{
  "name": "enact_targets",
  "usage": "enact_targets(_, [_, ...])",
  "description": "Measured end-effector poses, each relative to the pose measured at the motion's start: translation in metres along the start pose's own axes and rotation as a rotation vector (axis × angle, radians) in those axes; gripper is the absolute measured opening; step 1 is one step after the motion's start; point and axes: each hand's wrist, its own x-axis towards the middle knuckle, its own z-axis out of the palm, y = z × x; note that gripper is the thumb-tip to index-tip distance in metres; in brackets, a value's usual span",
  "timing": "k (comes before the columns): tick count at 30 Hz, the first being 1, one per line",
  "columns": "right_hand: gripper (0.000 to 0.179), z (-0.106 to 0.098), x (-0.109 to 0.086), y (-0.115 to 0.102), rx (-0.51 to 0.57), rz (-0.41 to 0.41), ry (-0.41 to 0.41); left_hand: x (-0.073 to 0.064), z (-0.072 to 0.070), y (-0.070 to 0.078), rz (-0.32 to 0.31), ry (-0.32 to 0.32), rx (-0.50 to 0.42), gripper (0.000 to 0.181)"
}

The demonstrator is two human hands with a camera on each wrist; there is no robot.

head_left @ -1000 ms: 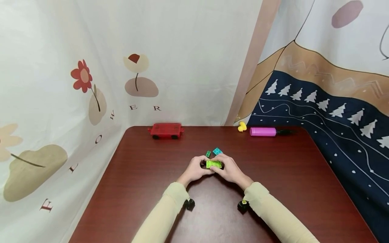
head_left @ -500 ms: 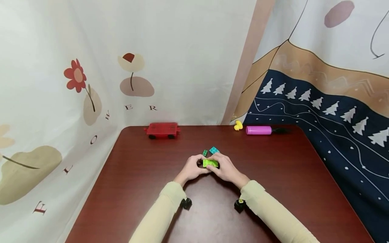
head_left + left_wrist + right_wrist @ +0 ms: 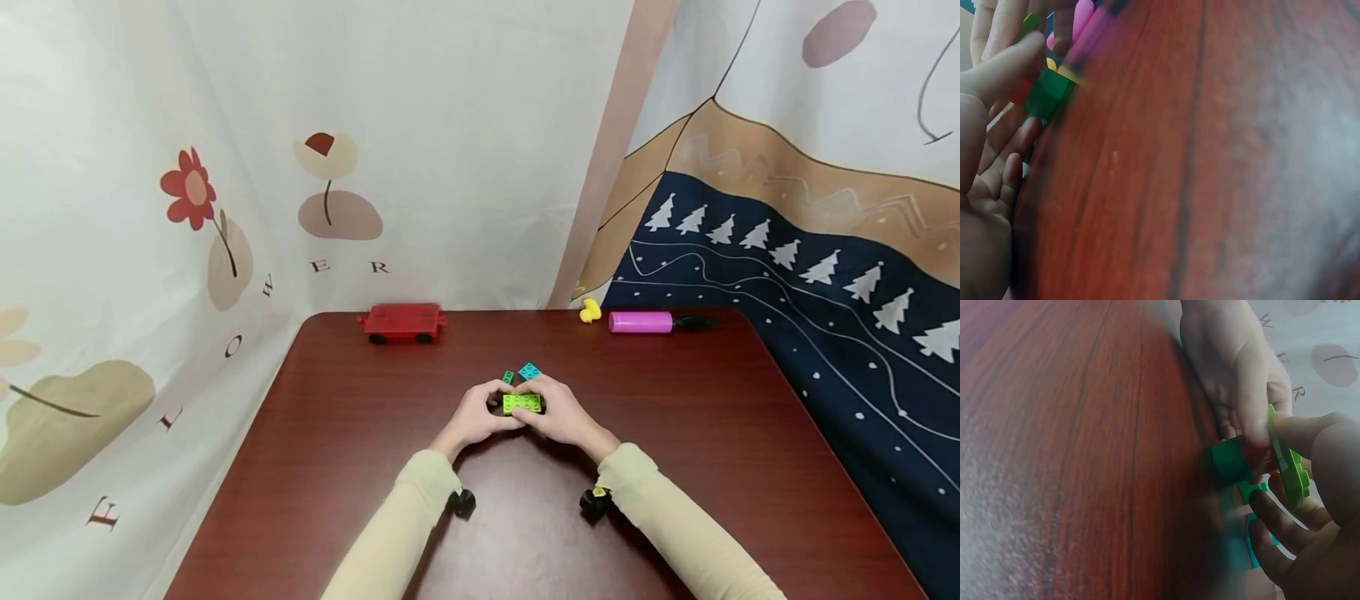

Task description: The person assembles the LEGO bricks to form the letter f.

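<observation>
My right hand (image 3: pixel 561 411) pinches a lime-green building brick (image 3: pixel 521 404), thin and studded, between thumb and fingers. Seen edge-on in the right wrist view, this lime brick (image 3: pixel 1288 461) stands close beside a red brick (image 3: pixel 1255 451) and a dark green brick (image 3: pixel 1230 462). The left hand (image 3: pixel 477 414) grips that red and green pair, its thumb on the red one. Whether the lime brick touches the pair, I cannot tell. In the left wrist view the green brick (image 3: pixel 1050 94) sticks out below the left thumb. Just beyond the hands lie a small green brick (image 3: pixel 508 377) and a blue brick (image 3: pixel 529 372).
Along the back edge of the brown table (image 3: pixel 337 433) stands a red wheeled wagon (image 3: pixel 405 322). Further right are a yellow toy piece (image 3: pixel 590 311) and a pink cylinder with a black end (image 3: pixel 641 322). Printed cloth (image 3: pixel 450 150) hangs behind the table.
The head view has shifted slightly, so everything sits a little further left in it. Both hands keep nearly the same pose around the bricks.
</observation>
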Motion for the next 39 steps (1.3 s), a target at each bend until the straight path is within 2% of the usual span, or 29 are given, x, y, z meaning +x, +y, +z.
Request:
enact_targets(3, [0.032,-0.001,0.001,-0.001,0.016,0.017,-0.001,0.001,-0.001,0.000,0.010,0.007,-0.024,0.042])
enact_targets(8, [0.032,-0.003,0.003,0.000,0.038,0.025,-0.002,0.003,-0.002,0.000,0.023,0.009,-0.012,0.038])
enact_targets(15, [0.026,-0.004,0.004,0.001,0.131,0.074,-0.011,0.003,-0.002,-0.002,0.014,0.010,-0.020,0.043])
enact_targets(21, [0.035,-0.003,0.005,0.004,0.161,0.101,0.036,0.002,-0.001,0.000,-0.002,0.015,-0.039,0.049])
enact_targets(28, [0.041,-0.002,0.010,0.008,0.189,0.173,0.083,0.001,0.000,0.000,-0.003,0.013,-0.032,0.044])
enact_targets(35, [0.045,-0.006,0.015,0.010,0.247,0.248,0.064,0.000,-0.001,0.001,-0.008,0.012,-0.035,0.040])
enact_targets(39, [0.045,-0.008,0.019,0.012,0.235,0.263,0.040,-0.001,0.000,0.000,-0.018,0.007,-0.052,0.039])
